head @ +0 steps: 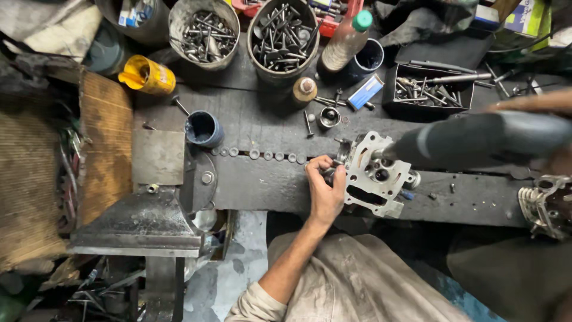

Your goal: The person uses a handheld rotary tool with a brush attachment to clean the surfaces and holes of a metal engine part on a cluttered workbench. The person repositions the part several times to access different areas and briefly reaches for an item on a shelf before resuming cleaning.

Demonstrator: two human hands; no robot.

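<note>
Cylinder head [376, 173] on dark workbench [268, 185], steadied for power-tool work.

Left hand [325, 188] clamped on head's left edge, fingers curled tight around casting. Right hand [539, 102] at frame's right edge, wrapped around dark power tool [482, 140] with tip in a port; finger spread blurred, cannot tell exactly. Cast metal: judged heavy, rigid, oily, sharp-edged. Best gripped by outer flanges, clear of ports. Row of washers [262, 154] and tins of valves [283, 36] behind.
</note>
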